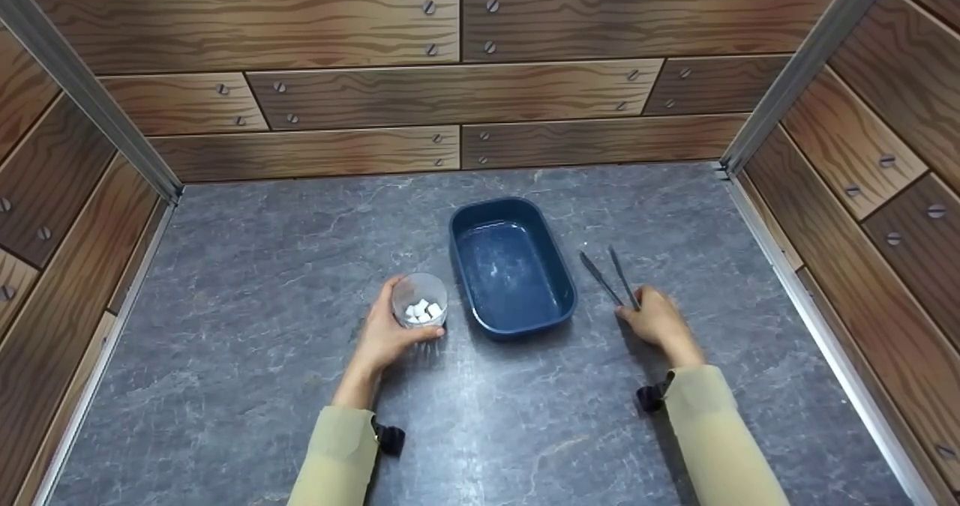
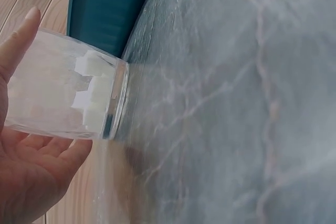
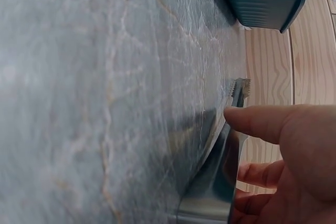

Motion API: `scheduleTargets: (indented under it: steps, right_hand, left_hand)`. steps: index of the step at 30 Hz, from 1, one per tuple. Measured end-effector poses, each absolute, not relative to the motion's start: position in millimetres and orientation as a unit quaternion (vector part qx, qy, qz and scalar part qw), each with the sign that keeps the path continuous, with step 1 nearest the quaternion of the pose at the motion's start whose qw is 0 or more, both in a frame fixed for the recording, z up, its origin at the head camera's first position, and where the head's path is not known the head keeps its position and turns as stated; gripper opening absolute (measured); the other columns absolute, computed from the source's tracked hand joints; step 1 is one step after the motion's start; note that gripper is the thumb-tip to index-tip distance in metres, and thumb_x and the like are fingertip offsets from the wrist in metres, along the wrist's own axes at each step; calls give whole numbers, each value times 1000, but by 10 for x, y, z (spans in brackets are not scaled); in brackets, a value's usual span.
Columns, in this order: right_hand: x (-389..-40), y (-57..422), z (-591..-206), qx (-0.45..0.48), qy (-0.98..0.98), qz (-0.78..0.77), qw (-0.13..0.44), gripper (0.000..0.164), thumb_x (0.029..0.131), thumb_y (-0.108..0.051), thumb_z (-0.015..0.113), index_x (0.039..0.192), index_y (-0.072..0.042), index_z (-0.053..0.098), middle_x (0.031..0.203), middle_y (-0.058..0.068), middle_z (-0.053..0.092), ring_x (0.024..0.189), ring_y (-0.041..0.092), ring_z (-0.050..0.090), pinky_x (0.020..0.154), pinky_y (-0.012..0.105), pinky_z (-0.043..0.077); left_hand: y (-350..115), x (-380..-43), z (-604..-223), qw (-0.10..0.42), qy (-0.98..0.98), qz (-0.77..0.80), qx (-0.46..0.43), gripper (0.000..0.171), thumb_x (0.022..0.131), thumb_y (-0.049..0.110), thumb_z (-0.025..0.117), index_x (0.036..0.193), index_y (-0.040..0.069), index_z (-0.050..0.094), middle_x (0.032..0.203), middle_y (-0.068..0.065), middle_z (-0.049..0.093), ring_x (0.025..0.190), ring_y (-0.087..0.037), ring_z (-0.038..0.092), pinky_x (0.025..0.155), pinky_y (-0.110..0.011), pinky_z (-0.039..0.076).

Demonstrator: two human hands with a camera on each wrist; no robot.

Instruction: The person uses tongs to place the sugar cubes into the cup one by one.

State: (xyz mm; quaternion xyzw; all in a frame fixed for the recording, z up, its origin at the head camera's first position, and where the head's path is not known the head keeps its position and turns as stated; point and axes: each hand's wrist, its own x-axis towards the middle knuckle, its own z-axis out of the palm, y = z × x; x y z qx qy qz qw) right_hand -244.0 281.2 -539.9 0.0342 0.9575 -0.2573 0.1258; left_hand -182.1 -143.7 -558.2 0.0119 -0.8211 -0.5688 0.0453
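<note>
My left hand holds a clear glass, thumb on its near side and fingers round its far side. Several small white cubes lie at the bottom of the glass. In the left wrist view, the base of the glass is at the tabletop. To the right of the glass stands a dark blue rectangular dish with nothing inside. Beyond it, my right hand grips metal tongs between thumb and fingers, their two arms spread apart and tips pointing away from me.
A grey marbled tabletop lies under everything. Wood-patterned panels wall it at the back and both sides, with metal strips along the edges. Dark wrist devices sit at both sleeves.
</note>
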Motion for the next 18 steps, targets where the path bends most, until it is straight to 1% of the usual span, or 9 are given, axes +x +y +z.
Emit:
scheduleTargets:
  steps: [5, 10, 14, 18]
  right_hand:
    - [-2422, 2819, -5388, 27, 957, -257, 130, 52, 96, -28, 61, 124, 14, 48, 118, 34, 55, 112, 49, 51, 95, 59, 41]
    - [-2405, 2838, -5341, 13, 958, -252, 139, 59, 97, -29, 60, 130, 16, 44, 127, 38, 49, 119, 52, 46, 99, 60, 38]
    - [-2382, 2855, -5281, 1, 957, -247, 149, 65, 99, -32, 57, 138, 15, 36, 137, 39, 40, 127, 53, 37, 103, 61, 33]
    - [-2342, 2868, -5229, -12, 958, -246, 148, 68, 101, -36, 53, 145, 11, 29, 143, 39, 31, 133, 54, 28, 106, 64, 27]
  left_hand:
    - [-1473, -1821, -5577, 23, -828, -560, -5, 114, 56, 26, 97, 149, 9, 33, 143, -25, 43, 130, -40, 42, 106, -54, 34]
    - [-1532, -1808, -5551, -1, -829, -560, -7, 115, 62, 38, 94, 153, 16, 27, 150, -22, 36, 136, -36, 37, 109, -52, 32]
    - [-1619, -1788, -5489, 3, -832, -554, -8, 110, 67, 41, 90, 154, 15, 28, 148, -17, 40, 136, -32, 38, 110, -50, 30]
    - [-1760, -1754, -5429, 25, -857, -514, -17, 98, 74, 41, 85, 152, 13, 33, 149, -13, 41, 136, -30, 38, 111, -51, 29]
